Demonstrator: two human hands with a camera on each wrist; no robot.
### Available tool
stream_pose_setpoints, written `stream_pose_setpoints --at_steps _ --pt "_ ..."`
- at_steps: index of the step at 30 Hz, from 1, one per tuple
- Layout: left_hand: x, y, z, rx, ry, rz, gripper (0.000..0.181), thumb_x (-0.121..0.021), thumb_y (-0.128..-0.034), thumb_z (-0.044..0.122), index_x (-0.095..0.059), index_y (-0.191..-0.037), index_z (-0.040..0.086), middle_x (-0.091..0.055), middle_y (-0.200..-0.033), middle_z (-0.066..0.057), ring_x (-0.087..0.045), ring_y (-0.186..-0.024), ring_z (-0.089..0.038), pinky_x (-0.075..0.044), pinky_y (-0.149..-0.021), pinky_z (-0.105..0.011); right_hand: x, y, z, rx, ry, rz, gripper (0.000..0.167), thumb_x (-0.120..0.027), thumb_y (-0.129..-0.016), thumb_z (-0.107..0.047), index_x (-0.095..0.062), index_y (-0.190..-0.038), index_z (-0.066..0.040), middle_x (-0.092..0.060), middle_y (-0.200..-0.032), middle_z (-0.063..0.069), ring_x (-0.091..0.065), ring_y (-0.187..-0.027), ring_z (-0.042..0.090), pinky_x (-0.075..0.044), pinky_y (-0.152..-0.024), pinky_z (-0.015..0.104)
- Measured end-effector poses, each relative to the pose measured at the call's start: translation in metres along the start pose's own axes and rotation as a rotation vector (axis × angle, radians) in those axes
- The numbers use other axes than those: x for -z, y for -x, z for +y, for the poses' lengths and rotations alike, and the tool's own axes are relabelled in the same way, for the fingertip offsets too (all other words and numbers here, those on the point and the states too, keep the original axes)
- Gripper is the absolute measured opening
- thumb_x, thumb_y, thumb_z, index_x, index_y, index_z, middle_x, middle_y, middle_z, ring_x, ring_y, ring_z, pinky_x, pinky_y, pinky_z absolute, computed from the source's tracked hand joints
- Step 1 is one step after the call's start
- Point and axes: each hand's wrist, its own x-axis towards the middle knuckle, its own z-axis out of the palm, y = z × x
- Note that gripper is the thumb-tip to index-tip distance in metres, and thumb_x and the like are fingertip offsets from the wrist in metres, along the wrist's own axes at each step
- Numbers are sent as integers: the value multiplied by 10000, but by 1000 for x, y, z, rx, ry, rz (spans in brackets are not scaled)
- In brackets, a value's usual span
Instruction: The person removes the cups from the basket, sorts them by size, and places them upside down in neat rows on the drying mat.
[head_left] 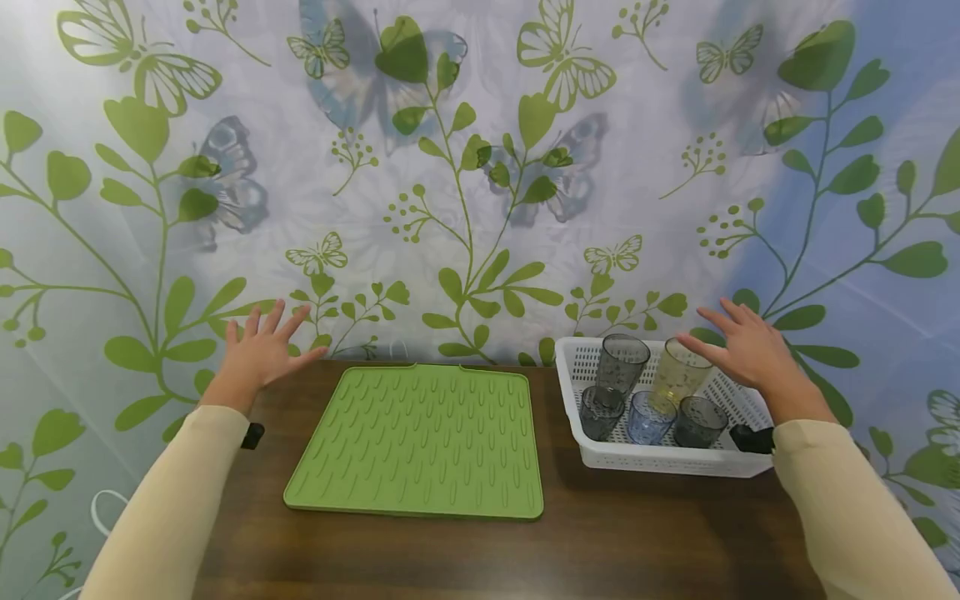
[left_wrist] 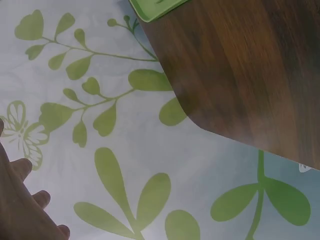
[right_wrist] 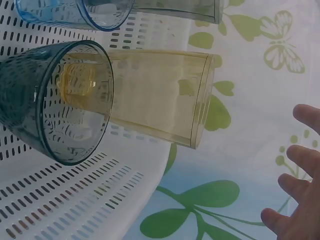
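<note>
On the brown worktop (head_left: 480,554), a green mat (head_left: 416,442) with raised ribs lies flat, and a white basket (head_left: 660,460) with slotted walls stands just beside it, towards the person's right. Inside the basket five glasses stand upright: at the back, a tall grey glass (head_left: 622,360) and a tall yellow glass (head_left: 681,373); at the front, a dark grey glass (head_left: 602,414), a blue glass (head_left: 649,418) and a second dark glass (head_left: 701,422).

Both hands are empty, their fingers stretched out and spread wide. The left hand (head_left: 262,350) is raised near the mat's far left corner, apart from it. The right hand (head_left: 750,350) hovers by the basket's right end; in its wrist view the visible fingers stay clear of the glasses.

Behind hangs a pale curtain (head_left: 480,208) printed with green leaves and butterflies. At the worktop's edge, the left wrist view catches a small white mark (left_wrist: 304,168), too small to read.
</note>
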Motion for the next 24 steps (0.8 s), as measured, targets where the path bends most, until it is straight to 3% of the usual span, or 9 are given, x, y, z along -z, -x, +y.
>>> stream_pose_setpoints --at_steps 7,14,24 --pt "-5 8 9 -29 -28 43 1003 -321 -893 889 -59 -1668 310 8 -1721 -208 6 -1525 -585 78 -1142 -808 -6 14 1 35 -38 13 830 -522 -996 -621 -347 -1592 -70 -175 -1649 335 -197 -1448 629 -210 -1048 836" --pt "-11 16 24 -63 -57 86 971 -345 -902 873 -71 -1665 339 -70 -1716 -211 -56 -1533 -557 -11 -1168 -790 -16 30 0 32 -82 1 816 -551 -991 -601 -368 -1580 -68 -164 -1665 306 -237 -1417 642 -208 -993 879" --pt "-25 25 49 -128 3 120 936 -441 -924 807 -108 -1663 337 -85 -1722 -190 -80 -1545 -528 -58 -1195 -748 -32 51 6 9 -187 -54 824 -577 -995 -562 -349 -1584 -33 -191 -1634 355 -245 -1394 668 -239 -1002 853"
